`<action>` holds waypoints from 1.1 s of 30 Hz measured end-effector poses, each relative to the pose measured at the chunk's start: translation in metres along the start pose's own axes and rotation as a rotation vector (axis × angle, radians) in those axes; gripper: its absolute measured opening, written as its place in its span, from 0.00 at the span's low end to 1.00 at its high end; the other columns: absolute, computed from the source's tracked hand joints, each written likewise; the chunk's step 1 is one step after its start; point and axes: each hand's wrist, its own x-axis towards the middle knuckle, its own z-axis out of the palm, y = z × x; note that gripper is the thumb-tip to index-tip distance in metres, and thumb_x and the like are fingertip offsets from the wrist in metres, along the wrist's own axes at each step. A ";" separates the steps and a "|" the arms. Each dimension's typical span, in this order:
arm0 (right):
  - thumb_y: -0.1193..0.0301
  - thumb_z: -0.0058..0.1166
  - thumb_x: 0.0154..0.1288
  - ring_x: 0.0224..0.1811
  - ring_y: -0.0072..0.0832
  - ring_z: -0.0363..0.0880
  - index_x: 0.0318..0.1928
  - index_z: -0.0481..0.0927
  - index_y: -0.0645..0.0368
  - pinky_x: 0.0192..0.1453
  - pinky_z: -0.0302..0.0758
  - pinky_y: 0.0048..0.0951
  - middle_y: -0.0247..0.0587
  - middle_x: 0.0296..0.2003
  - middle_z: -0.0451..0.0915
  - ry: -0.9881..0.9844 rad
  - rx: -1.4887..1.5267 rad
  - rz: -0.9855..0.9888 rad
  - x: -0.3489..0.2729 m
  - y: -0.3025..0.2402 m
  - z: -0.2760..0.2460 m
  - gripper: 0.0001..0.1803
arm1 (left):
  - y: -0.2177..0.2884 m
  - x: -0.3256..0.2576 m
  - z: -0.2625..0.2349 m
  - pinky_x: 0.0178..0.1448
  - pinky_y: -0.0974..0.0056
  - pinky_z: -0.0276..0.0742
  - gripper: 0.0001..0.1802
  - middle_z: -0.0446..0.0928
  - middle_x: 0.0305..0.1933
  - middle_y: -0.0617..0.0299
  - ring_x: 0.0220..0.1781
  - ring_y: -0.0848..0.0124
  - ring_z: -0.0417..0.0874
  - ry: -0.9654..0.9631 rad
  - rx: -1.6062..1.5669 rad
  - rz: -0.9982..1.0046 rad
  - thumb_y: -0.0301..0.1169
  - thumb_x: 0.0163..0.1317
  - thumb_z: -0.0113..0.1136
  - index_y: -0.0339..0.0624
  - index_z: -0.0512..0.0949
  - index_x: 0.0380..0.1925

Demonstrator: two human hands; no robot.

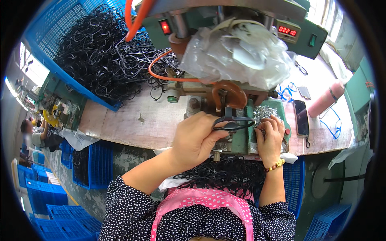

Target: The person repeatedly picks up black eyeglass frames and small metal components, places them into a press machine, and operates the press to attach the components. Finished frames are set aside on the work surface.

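Note:
My left hand (198, 138) is closed around a black plastic eyeglass frame (240, 119), pinched between thumb and fingers. The frame sits in front of the press head, beneath a brown curved guard (229, 95). Whether it touches the machine's tooling I cannot tell. My right hand (270, 138) rests at a green tray (280, 105) of small silver metal parts (265, 112). Its fingers are bent down among the parts with the thumb close to the forefinger; anything between the tips is too small to make out.
A blue basket (60, 66) heaped with black frames (104, 56) stands at the far left. More black frames (225, 172) lie below the machine, by my lap. A plastic bag (241, 56) hangs from the press. A phone (300, 117), pink bottle (326, 98) and blue frames (333, 123) lie at right.

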 end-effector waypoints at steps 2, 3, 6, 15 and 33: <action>0.74 0.61 0.62 0.61 0.43 0.74 0.38 0.79 0.57 0.75 0.59 0.52 0.40 0.46 0.81 0.056 0.046 0.013 0.001 0.000 0.004 0.05 | -0.001 -0.008 0.000 0.33 0.57 0.73 0.14 0.79 0.32 0.53 0.30 0.54 0.78 0.030 -0.004 -0.052 0.24 0.58 0.69 0.35 0.80 0.44; 0.74 0.60 0.63 0.60 0.43 0.75 0.38 0.79 0.57 0.74 0.59 0.52 0.40 0.45 0.82 0.095 0.086 0.035 0.001 0.000 0.005 0.04 | -0.006 -0.013 0.000 0.42 0.56 0.76 0.12 0.80 0.36 0.52 0.36 0.52 0.79 0.066 0.013 -0.039 0.20 0.58 0.65 0.35 0.80 0.43; 0.76 0.57 0.66 0.48 0.44 0.80 0.39 0.78 0.59 0.72 0.62 0.51 0.41 0.40 0.83 0.214 0.184 0.070 -0.003 0.003 0.008 0.03 | -0.042 -0.035 -0.014 0.53 0.53 0.74 0.15 0.80 0.44 0.50 0.46 0.51 0.79 0.231 0.316 0.019 0.18 0.58 0.61 0.36 0.79 0.46; 0.78 0.60 0.65 0.36 0.41 0.80 0.38 0.77 0.61 0.69 0.69 0.49 0.41 0.31 0.81 0.332 0.236 0.137 -0.010 -0.001 0.012 0.05 | -0.232 -0.100 -0.054 0.62 0.49 0.71 0.27 0.78 0.53 0.47 0.57 0.47 0.77 -0.102 0.854 -0.568 0.30 0.59 0.68 0.38 0.71 0.57; 0.84 0.55 0.60 0.45 0.40 0.80 0.39 0.84 0.60 0.67 0.69 0.47 0.42 0.39 0.82 0.221 0.308 0.088 -0.010 -0.001 0.004 0.10 | -0.142 -0.147 -0.108 0.36 0.60 0.84 0.25 0.77 0.42 0.54 0.19 0.73 0.80 0.754 -0.268 -1.193 0.25 0.73 0.44 0.50 0.61 0.69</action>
